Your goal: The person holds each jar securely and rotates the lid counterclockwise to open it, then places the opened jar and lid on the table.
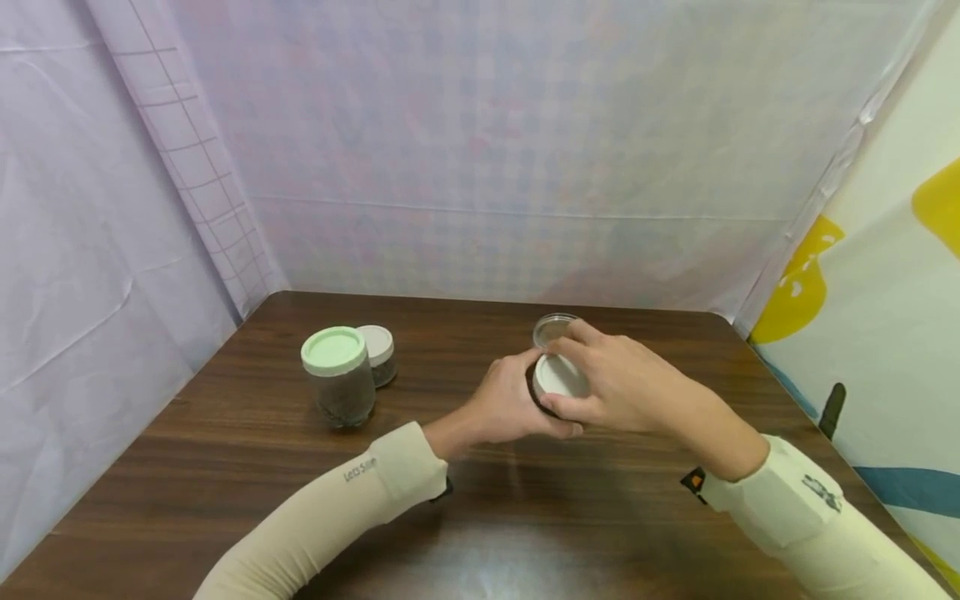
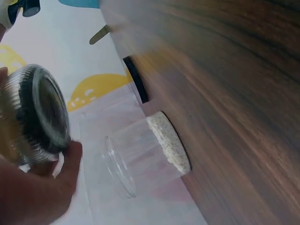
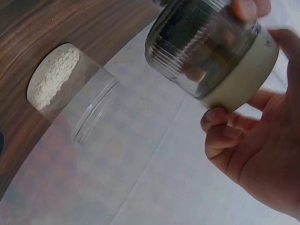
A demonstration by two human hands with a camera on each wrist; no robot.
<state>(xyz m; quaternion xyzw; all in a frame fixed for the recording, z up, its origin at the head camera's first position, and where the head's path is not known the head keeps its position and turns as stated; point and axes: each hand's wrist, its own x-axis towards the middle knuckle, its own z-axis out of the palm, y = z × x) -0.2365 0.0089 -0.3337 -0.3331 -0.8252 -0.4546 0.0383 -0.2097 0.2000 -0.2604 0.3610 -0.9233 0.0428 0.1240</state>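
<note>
In the head view my left hand (image 1: 504, 402) grips a ribbed clear jar with dark contents low in it, seen in the right wrist view as a tilted glass jar (image 3: 187, 51). My right hand (image 1: 626, 379) holds the off-white lid (image 1: 561, 379), fingers and thumb curled round its rim. The lid sits on the jar's mouth; whether it is screwed tight cannot be told. The jar is raised off the table, its base (image 2: 51, 110) facing the left wrist camera. Just behind the hands stands a lidless clear jar (image 3: 56, 77) with pale flaky powder at its bottom.
On the left of the brown wooden table (image 1: 450, 333) stands a jar with a light green lid (image 1: 336, 350), in front of a smaller white-lidded jar (image 1: 378, 346). Pale cloth walls (image 1: 480, 150) enclose the back and sides. A dark strap-like piece (image 1: 832, 408) lies at the right edge.
</note>
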